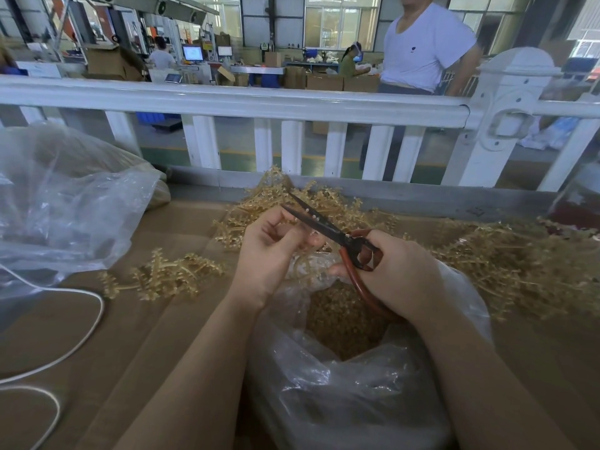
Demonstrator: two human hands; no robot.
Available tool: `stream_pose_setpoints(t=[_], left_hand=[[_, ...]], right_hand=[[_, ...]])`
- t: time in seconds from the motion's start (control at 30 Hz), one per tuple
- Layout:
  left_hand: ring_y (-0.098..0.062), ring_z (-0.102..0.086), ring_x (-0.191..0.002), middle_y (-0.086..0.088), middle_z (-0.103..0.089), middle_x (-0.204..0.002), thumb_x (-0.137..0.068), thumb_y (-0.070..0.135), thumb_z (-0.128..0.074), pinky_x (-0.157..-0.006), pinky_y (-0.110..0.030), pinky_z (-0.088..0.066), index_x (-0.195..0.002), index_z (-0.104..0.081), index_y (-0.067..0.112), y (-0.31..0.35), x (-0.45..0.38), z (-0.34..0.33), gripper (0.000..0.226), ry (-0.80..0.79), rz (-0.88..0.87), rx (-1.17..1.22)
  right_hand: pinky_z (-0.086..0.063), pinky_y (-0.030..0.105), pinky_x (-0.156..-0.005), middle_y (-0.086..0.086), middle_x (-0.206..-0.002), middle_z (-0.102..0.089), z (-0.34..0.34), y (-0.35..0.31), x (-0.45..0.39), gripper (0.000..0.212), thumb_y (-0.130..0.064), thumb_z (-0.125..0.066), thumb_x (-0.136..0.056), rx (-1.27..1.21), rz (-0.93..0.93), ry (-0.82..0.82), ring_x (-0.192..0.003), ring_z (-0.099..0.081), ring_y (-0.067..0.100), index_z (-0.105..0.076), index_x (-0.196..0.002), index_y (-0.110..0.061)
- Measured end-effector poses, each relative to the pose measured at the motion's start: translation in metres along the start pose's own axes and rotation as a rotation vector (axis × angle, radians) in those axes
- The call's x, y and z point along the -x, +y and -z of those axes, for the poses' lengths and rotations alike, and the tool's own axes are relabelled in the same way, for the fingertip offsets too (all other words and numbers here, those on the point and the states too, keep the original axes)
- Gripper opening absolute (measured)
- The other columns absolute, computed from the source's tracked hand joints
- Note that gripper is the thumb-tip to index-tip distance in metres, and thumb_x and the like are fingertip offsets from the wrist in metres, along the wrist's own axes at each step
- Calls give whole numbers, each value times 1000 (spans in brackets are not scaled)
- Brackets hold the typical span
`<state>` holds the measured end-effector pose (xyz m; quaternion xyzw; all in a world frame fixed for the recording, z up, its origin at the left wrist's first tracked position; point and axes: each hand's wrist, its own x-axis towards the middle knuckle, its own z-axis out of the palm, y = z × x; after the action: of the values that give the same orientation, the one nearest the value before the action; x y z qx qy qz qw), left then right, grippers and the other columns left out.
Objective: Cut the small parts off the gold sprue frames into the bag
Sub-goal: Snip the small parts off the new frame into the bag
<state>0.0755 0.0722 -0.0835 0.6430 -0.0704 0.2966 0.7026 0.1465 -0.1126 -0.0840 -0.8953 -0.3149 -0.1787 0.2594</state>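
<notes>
Over bag (341,378), right-hand fingers (337,271) around scissors (324,227)

A white railing (233,103) crosses the far side. A person in a white T-shirt (422,43) stands behind it at far right. A white cord (81,336) loops across the near-left tabletop (146,336).

The left hand (269,251) hides whatever it pinches; the scissors' (328,227) lower handle loop sits behind the right hand (394,274).
</notes>
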Motion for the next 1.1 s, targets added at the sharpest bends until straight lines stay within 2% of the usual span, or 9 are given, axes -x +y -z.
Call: stream_pose_setpoints(t=[0.13,0.27,0.43,0.6,0.7,0.8,1.1], left_hand=[[-11,-69,-69,-4,-74,-74,-94,-7,-57,-68,-19,-53,-102,-64,-9,-2,-1,-2,11,3,11,-6],[-10,-70,-70,-3,-74,-74,-94,-4,-58,-68,-18,-53,-102,-66,-3,-1,0,-3,11,-4,16,-13],[-11,-70,-69,-5,-75,-75,-94,-5,-59,-67,-19,-53,-103,-66,-3,-2,0,-4,11,6,26,-2],[-11,-69,-70,-6,-75,-77,-94,-4,-59,-67,-19,-52,-101,-67,-1,-1,0,-4,11,4,43,7],[-11,-69,-70,-5,-74,-78,-94,-4,-58,-67,-20,-52,-97,-66,-1,-1,0,-3,9,-6,49,20],[-12,-70,-71,-6,-75,-78,-93,-6,-58,-67,-19,-53,-102,-62,-9,-1,0,-4,10,2,53,24],[-9,-66,-65,-7,-71,-70,-93,-13,-54,-67,-17,-52,-104,-64,-5,6,2,-10,17,-45,36,-44]], right_hand=[[-33,12,-56,-23,-70,-60,0,1,0,81,-107,-28,-54,-9,-16,11,-63,-51,-3,-57,-88,-39],[-30,11,-56,-30,-68,-52,1,-2,0,70,-105,-31,-57,-20,-6,18,-61,-44,-11,-49,-91,-47],[-29,10,-57,-31,-68,-52,1,-2,0,67,-103,-36,-58,-38,-9,18,-63,-44,-13,-50,-92,-47],[-35,11,-60,-28,-73,-59,1,-2,0,79,-104,-37,-56,-55,-29,-2,-66,-51,-5,-60,-97,-41],[-37,13,-60,-27,-72,-60,1,-2,0,75,-102,-42,-56,-60,-36,-8,-68,-54,-2,-61,-96,-42],[-33,9,-59,-29,-71,-57,2,-1,0,71,-102,-44,-57,-51,-35,-11,-65,-49,-6,-59,-96,-44],[-32,9,-60,-32,-72,-54,3,-4,0,68,-100,-44,-58,-79,-27,-23,-66,-48,-8,-56,-97,-46]])
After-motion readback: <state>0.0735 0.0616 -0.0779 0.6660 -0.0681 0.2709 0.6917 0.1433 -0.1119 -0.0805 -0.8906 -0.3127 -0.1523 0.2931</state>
